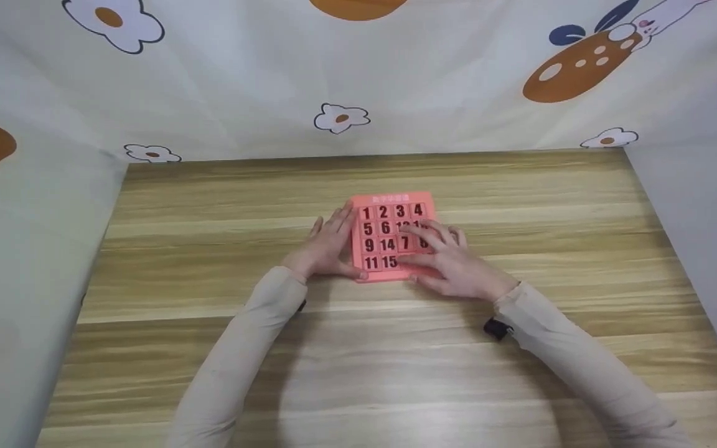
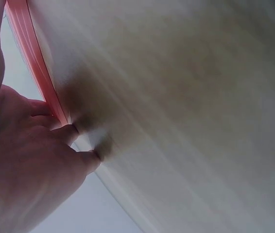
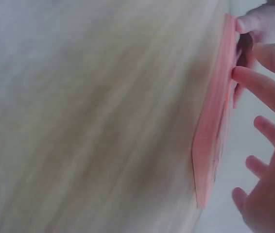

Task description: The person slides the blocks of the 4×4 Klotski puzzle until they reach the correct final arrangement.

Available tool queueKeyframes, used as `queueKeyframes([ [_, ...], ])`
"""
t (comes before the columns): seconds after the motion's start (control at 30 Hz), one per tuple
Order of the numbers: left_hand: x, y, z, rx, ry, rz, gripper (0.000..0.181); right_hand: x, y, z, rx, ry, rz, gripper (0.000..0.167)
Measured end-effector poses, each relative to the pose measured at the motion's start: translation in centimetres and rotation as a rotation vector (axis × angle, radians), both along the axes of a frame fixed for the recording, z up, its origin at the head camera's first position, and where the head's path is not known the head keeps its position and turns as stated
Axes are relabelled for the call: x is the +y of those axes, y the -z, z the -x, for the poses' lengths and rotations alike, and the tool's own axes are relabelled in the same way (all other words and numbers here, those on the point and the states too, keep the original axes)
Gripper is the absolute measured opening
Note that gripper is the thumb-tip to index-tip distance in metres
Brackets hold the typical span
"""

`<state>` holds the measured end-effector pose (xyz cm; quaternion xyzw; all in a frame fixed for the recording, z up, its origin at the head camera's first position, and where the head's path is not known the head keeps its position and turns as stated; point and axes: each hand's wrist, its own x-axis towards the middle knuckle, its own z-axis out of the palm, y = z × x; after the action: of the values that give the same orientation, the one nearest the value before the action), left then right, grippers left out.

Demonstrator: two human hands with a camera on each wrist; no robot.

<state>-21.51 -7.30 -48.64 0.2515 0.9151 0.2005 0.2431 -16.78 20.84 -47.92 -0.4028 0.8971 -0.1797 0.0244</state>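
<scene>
Head view: the number puzzle [image 1: 388,237] is lying on the tabletop [image 1: 396,354]; the left hand [image 1: 328,244] is touching its left edge, fingers straight; the right hand [image 1: 455,262] is resting, fingers spread wide, over its tiles [image 1: 384,228].

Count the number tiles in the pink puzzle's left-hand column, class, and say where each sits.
4: tile 1 at the top, tile 5 beneath it, then tile 9, and tile 11 at the bottom. None of this column's tiles is hidden.
</scene>
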Motion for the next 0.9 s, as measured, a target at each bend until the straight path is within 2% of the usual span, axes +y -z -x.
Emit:
queueKeyframes([
  [0.13,0.0,-0.1,-0.1,-0.003,0.003,-0.008,0.129,1.2,-0.2,0.1,0.075,0.123,0.084,0.02],
  [0.23,0.0,-0.1,-0.1,-0.002,0.004,-0.01,0.128,1.9,0.0,0.1,0.052,0.14,0.092,0.016],
  [0.4,0.0,-0.2,0.0,-0.007,0.003,-0.007,0.129,1.9,0.3,0.1,-0.063,0.07,0.097,0.026],
  [0.53,0.1,-0.1,0.0,-0.008,0.004,-0.01,0.129,1.9,0.2,0.4,-0.057,0.129,0.121,0.031],
  [0.67,0.1,-0.1,0.0,-0.007,0.005,-0.012,0.13,2.4,0.4,0.5,-0.049,0.187,0.083,0.038],
  [0.9,0.0,-0.2,0.0,-0.009,0.006,-0.011,0.131,3.0,0.9,0.3,-0.052,0.205,0.056,0.043],
])
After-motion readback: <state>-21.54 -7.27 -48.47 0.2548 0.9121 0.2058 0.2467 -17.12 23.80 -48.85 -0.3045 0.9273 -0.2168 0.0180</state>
